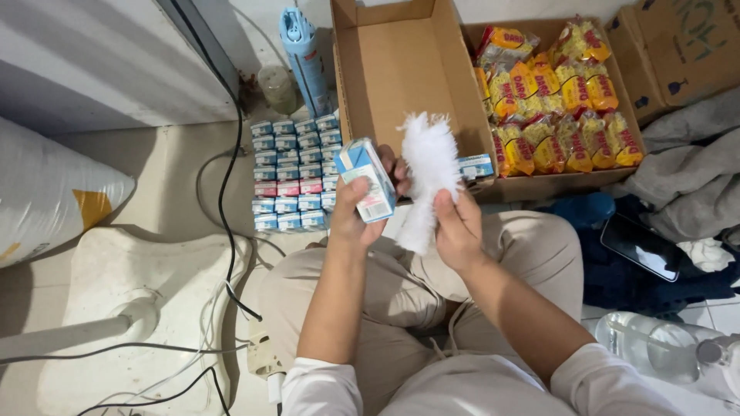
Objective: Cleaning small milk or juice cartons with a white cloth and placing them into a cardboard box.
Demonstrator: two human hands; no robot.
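White fluffy duster cloth (428, 173) is pinched in the fingers of the right hand (459, 227), touching a small blue-and-white carton (367, 179) that the left hand (351, 216) grips closed-fingered above the lap. Behind them on the floor lie stacked rows of similar cartons (297, 173), an open cardboard box (405, 73) and a box of yellow snack packets (555, 100).

The small carton (367, 180) at centre is smooth printed cardboard with a slight sheen; beside it at three o'clock, the white duster (428, 173) is fluffy, matt fibre. At twelve o'clock the open box (401, 69) is matt brown cardboard; at two o'clock the yellow packets (559, 100) are glossy plastic film.
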